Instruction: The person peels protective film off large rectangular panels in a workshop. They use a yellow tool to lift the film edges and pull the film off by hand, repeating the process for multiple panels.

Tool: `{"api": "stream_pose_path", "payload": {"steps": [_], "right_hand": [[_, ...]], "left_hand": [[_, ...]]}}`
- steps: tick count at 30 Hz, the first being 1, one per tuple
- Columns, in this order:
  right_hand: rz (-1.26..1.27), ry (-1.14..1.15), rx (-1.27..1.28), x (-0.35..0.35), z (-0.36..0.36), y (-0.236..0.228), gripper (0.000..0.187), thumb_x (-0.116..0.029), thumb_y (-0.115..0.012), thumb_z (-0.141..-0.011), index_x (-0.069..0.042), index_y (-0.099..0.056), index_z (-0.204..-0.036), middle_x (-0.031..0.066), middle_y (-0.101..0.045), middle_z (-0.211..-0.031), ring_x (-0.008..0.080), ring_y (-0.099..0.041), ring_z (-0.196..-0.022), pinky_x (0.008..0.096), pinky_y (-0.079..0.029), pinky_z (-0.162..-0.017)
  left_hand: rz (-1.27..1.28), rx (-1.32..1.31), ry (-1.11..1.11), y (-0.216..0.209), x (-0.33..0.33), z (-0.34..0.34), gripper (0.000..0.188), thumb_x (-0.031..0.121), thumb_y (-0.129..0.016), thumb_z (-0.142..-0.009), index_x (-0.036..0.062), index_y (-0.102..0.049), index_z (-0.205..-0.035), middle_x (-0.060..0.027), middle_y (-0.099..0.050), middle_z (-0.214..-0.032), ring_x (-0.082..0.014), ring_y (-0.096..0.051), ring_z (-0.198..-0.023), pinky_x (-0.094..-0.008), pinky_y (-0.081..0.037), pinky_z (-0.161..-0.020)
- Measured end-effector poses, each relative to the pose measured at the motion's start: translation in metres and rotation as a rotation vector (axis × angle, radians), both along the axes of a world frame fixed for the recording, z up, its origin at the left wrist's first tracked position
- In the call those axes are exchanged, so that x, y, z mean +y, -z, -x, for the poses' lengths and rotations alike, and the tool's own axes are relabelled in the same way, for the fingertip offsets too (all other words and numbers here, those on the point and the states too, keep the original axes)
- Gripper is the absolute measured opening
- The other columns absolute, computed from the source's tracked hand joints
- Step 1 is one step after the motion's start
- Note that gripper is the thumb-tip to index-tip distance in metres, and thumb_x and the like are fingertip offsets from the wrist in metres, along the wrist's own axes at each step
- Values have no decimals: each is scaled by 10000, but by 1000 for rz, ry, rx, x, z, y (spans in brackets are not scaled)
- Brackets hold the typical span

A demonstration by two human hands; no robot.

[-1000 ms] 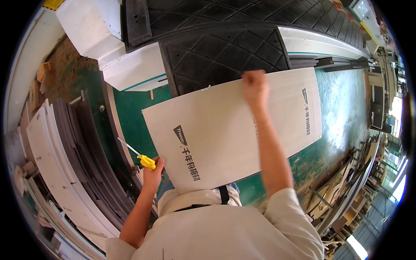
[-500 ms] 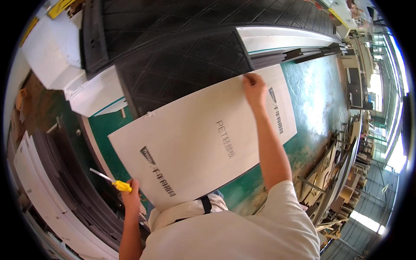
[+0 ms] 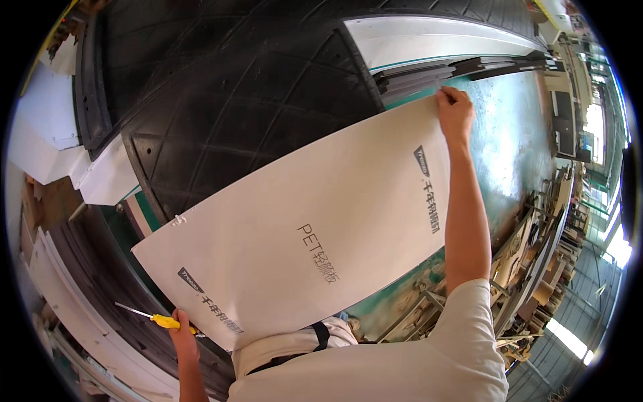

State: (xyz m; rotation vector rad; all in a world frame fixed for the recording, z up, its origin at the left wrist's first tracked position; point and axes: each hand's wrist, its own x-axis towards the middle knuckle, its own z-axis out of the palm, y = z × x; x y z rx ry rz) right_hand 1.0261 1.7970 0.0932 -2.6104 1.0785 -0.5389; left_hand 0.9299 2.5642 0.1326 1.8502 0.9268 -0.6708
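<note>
A large white rectangular panel with dark printing lies tilted across the front of my body. My right hand pinches its far right corner, with the arm stretched out over the panel's right end. Down at the near left, my left hand is closed around the yellow handle of a screwdriver, whose metal shaft points left. This hand is right by the panel's near left edge; whether it also bears on the board I cannot tell. Small whitish crumbs cling to the far left edge.
A black table surface with a diamond pattern lies beyond the panel. Dark and white boards are stacked at the left. A wooden rack of offcuts stands at the right, beside green floor.
The panel has come closer and slid left relative to the view. My right hand has moved from its far edge to the far right corner. The left hand still grips the screwdriver.
</note>
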Motion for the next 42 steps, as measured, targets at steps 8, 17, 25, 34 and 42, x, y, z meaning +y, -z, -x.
{"api": "stream_pose_path", "payload": {"steps": [8,17,25,34,42], "right_hand": [[19,24,6,12,3,-8,194,-198,-748,-899,-61,-786,-1031,95,-694,-915,247,-684,-806,366,-544,-771],[-241,-456,-177,307,-23,2,70,-26,-734,-838,-63,-727,-896,77,-597,-852,269,-637,-795,390,-529,-646],[-312,-331,-218,223,-25,-2,76,-2,-726,-878,-69,-738,-913,81,-710,-942,206,-700,-808,339,-562,-735],[-89,-139,-106,213,-14,12,137,-167,-725,-903,-58,-775,-970,109,-696,-900,269,-699,-835,379,-539,-755],[-305,-526,-268,573,-64,-7,90,12,-666,-762,-52,-606,-743,115,-520,-785,329,-593,-818,446,-510,-668]], "left_hand": [[73,17,34,3,5,2,313,326,-521,-1099,58,-625,-1221,34,-592,-888,-55,-519,-726,-232,-429,-641],[87,0,5,12,15,10,414,325,-587,-1071,17,-595,-1348,1,-650,-1042,-74,-583,-837,-236,-474,-700],[137,-38,-1,15,16,12,361,293,-583,-1073,15,-614,-1301,8,-639,-1070,-71,-569,-913,-230,-465,-761],[211,-102,49,32,24,10,371,244,-613,-1056,-29,-598,-1306,34,-602,-873,-33,-508,-681,-213,-412,-591],[444,-85,36,40,29,4,310,251,-636,-1045,4,-654,-1231,61,-553,-799,-32,-468,-642,-220,-380,-569]]}}
